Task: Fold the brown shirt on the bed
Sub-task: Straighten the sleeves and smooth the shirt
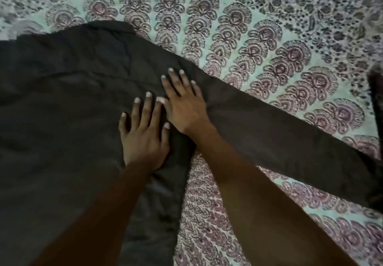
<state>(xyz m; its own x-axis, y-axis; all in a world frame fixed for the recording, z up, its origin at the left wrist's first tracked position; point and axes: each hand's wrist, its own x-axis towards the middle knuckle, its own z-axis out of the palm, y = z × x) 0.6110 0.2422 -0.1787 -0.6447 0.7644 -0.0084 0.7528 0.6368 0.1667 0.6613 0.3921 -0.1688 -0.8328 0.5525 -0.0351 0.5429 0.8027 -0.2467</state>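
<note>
Head view: one brown shirt [62, 110], soft matte cloth, lies spread flat on the bed [269, 27], one long sleeve [290, 137] stretched right over the paisley-printed sheet. Two hands press it, left hand [145, 137] and right hand [182, 104], fingers spread flat, grasping nothing.
</note>
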